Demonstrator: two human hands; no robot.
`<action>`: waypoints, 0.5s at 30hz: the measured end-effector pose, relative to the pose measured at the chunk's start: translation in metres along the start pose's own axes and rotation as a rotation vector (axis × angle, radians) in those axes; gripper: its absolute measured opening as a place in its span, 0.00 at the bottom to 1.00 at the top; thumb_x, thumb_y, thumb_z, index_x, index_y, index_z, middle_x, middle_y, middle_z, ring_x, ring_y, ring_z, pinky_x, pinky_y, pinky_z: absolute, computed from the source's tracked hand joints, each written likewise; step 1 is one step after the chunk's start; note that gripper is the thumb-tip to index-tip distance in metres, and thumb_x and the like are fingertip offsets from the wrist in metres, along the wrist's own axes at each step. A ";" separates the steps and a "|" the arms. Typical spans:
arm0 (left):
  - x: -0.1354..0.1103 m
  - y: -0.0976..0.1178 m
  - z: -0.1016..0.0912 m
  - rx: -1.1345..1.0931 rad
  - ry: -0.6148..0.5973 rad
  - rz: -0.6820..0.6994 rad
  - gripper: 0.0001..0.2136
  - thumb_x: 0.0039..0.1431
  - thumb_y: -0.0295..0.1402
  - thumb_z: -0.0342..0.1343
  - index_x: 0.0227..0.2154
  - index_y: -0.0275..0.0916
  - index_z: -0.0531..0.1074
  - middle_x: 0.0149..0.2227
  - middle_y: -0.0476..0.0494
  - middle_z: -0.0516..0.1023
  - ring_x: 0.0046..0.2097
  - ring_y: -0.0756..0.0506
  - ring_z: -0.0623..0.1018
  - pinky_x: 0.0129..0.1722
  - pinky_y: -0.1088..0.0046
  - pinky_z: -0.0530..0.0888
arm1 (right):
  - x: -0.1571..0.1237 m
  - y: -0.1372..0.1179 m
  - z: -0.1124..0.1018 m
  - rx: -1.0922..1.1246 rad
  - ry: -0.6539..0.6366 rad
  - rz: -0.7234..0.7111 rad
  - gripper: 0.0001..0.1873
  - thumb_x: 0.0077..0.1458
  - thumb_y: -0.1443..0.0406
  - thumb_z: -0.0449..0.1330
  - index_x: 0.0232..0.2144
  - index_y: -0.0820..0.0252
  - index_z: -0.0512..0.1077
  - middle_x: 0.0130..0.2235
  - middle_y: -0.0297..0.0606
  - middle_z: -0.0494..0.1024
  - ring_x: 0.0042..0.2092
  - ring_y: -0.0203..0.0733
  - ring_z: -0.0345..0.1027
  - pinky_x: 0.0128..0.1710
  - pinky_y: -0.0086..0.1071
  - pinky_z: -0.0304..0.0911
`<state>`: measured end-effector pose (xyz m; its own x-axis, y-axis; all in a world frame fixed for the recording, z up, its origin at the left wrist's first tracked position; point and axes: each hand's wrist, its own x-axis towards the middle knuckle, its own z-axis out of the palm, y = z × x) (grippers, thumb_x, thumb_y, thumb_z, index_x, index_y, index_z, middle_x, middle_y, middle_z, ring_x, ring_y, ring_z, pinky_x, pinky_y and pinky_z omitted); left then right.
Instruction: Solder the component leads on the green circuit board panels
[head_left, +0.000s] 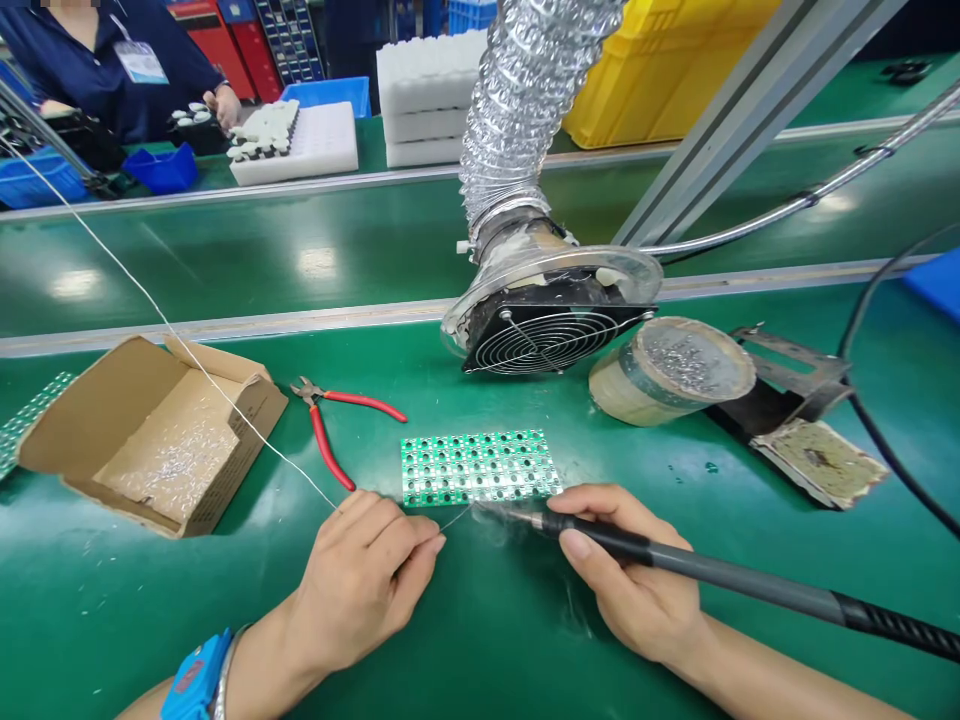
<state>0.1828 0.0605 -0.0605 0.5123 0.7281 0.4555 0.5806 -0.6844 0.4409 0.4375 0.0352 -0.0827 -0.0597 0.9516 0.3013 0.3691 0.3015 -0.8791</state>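
A green circuit board panel (480,468) with rows of dark round spots lies flat on the green bench. My left hand (367,575) pinches a thin solder wire (454,518), whose end reaches the panel's near edge. In my right hand (634,570) is a soldering iron (675,560), held like a pen. Its tip meets the wire end at that edge, and faint smoke hangs there. Above the panel is a fume extractor fan (551,335) on a foil duct. Red-handled cutters (330,410) lie open beyond my left hand.
A cardboard box (247,425) with small metal clippings stands at left. Right of the fan are a round tub (637,385) of clippings and an iron stand with a sponge (821,460). Across the bench, a person (127,70) works beside white foam trays (322,145).
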 end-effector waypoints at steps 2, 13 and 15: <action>0.000 0.000 0.001 -0.010 -0.001 0.001 0.05 0.58 0.23 0.58 0.35 0.38 0.72 0.27 0.50 0.74 0.27 0.50 0.67 0.29 0.71 0.64 | -0.002 0.002 0.000 0.025 0.033 0.004 0.07 0.59 0.66 0.58 0.41 0.54 0.70 0.21 0.28 0.69 0.19 0.33 0.59 0.18 0.27 0.58; -0.001 0.001 0.003 0.011 0.004 0.009 0.04 0.59 0.24 0.57 0.35 0.38 0.72 0.27 0.51 0.75 0.27 0.50 0.68 0.29 0.71 0.65 | -0.003 0.010 0.005 0.206 0.208 0.114 0.07 0.61 0.64 0.59 0.42 0.56 0.72 0.28 0.35 0.75 0.21 0.32 0.58 0.18 0.26 0.55; -0.001 0.001 0.003 0.017 0.003 0.007 0.03 0.60 0.25 0.57 0.36 0.38 0.72 0.27 0.50 0.74 0.27 0.50 0.68 0.28 0.71 0.65 | -0.004 0.011 0.004 0.220 0.233 0.122 0.07 0.61 0.63 0.58 0.42 0.56 0.72 0.30 0.37 0.76 0.21 0.32 0.58 0.18 0.27 0.54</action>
<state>0.1849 0.0596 -0.0633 0.5147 0.7230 0.4608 0.5879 -0.6888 0.4241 0.4379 0.0350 -0.0946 0.1955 0.9501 0.2430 0.1500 0.2159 -0.9648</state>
